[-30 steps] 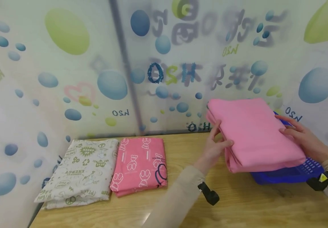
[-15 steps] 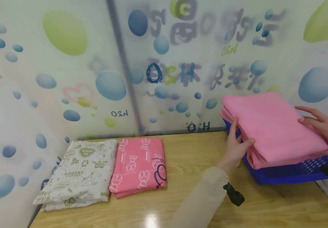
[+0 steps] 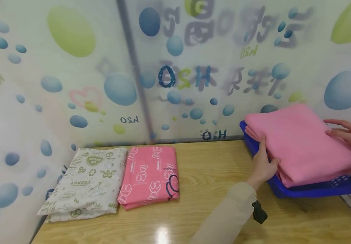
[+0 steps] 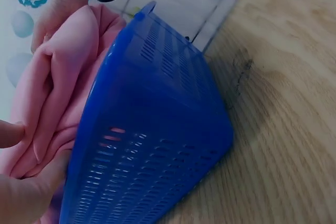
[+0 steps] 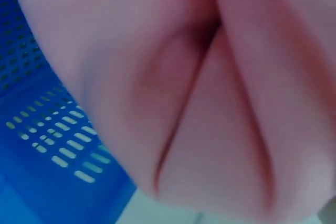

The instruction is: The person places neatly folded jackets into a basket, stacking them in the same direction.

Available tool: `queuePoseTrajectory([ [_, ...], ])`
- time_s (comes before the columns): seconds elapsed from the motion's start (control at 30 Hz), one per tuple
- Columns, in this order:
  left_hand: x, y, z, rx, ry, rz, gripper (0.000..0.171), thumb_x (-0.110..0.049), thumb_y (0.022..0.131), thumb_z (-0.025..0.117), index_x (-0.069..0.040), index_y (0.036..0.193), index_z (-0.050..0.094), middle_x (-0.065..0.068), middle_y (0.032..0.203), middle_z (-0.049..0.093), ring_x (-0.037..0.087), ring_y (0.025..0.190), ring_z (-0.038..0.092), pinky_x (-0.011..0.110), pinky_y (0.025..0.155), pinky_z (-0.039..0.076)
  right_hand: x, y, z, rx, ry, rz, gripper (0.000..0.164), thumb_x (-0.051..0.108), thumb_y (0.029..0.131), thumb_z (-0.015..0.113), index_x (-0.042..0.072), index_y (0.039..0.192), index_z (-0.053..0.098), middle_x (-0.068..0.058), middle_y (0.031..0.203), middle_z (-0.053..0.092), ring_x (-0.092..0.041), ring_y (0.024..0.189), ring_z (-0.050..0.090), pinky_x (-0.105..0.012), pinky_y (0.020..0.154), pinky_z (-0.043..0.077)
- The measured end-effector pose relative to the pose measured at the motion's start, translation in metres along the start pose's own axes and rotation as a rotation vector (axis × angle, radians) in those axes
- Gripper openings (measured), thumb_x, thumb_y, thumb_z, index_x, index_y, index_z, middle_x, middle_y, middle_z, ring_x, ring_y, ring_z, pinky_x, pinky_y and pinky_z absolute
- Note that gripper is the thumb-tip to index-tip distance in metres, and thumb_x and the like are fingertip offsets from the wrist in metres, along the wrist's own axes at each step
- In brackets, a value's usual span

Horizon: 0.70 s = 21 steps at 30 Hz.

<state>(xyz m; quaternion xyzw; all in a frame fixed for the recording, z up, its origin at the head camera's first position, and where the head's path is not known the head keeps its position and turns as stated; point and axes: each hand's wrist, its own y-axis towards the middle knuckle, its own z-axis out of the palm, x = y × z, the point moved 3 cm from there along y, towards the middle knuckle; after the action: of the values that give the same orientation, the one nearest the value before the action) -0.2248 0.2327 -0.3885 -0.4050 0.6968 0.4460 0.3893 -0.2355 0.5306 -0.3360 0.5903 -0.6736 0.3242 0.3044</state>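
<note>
A thick folded pink cloth lies tilted in the mouth of a blue plastic basket, covering most of its inside. My left hand grips the cloth's left side at the basket rim, thumb and fingers around the folds. On the opposite side, my right hand holds the cloth's right edge, some of its fingers hidden. In the left wrist view, folds of the pink cloth bulge over the rim of the slotted basket. Cloth folds fill most of the right wrist view.
On the left of the wooden table lie a folded white cloth with green print and a folded pink cloth with white bear drawings. A patterned wall sheet rises behind the table.
Both hands have carried the plain pink cloth rightward and lowered it into the basket's mouth. The two folded cloths on the left have stayed in place.
</note>
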Motion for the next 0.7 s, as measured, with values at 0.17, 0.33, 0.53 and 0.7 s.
queuePoseTrajectory([
  [0.17,0.004,0.003,-0.003,-0.026,0.052,0.003,0.078,-0.010,0.081,0.073,-0.009,0.149,0.034,0.009,0.129,0.059,0.011,0.113,0.056,0.016,0.093,0.040,-0.007,0.005,0.008,-0.028,0.002,-0.039,0.048,0.035,0.100,0.052,0.047,0.141,0.031,0.036,0.099,0.039,-0.001,0.075,0.057,-0.029,0.060,0.052],
  [0.33,0.005,0.004,-0.003,-0.055,0.037,0.004,0.080,-0.005,0.076,0.073,-0.006,0.147,0.037,0.011,0.123,0.062,0.008,0.106,0.058,0.012,0.088,0.041,-0.009,0.008,0.013,-0.058,0.013,-0.045,0.047,0.036,0.099,0.053,0.045,0.140,0.033,0.030,0.100,0.039,0.002,0.074,0.056,-0.025,0.061,0.052],
  [0.53,0.004,0.007,-0.001,-0.048,0.053,0.026,0.079,-0.005,0.078,0.073,-0.002,0.148,0.035,0.008,0.137,0.053,0.009,0.117,0.052,0.013,0.095,0.037,-0.014,0.010,0.015,-0.052,0.064,-0.008,0.045,0.038,0.099,0.052,0.046,0.139,0.033,0.026,0.102,0.039,0.001,0.074,0.056,-0.024,0.063,0.052],
  [0.7,0.004,0.010,0.002,0.012,0.105,0.043,0.077,-0.009,0.082,0.071,0.001,0.148,0.032,0.009,0.143,0.047,0.011,0.126,0.046,0.014,0.100,0.033,-0.021,0.008,0.015,-0.059,0.070,0.001,0.042,0.039,0.099,0.052,0.045,0.138,0.036,0.032,0.097,0.040,0.004,0.075,0.054,-0.023,0.063,0.051],
])
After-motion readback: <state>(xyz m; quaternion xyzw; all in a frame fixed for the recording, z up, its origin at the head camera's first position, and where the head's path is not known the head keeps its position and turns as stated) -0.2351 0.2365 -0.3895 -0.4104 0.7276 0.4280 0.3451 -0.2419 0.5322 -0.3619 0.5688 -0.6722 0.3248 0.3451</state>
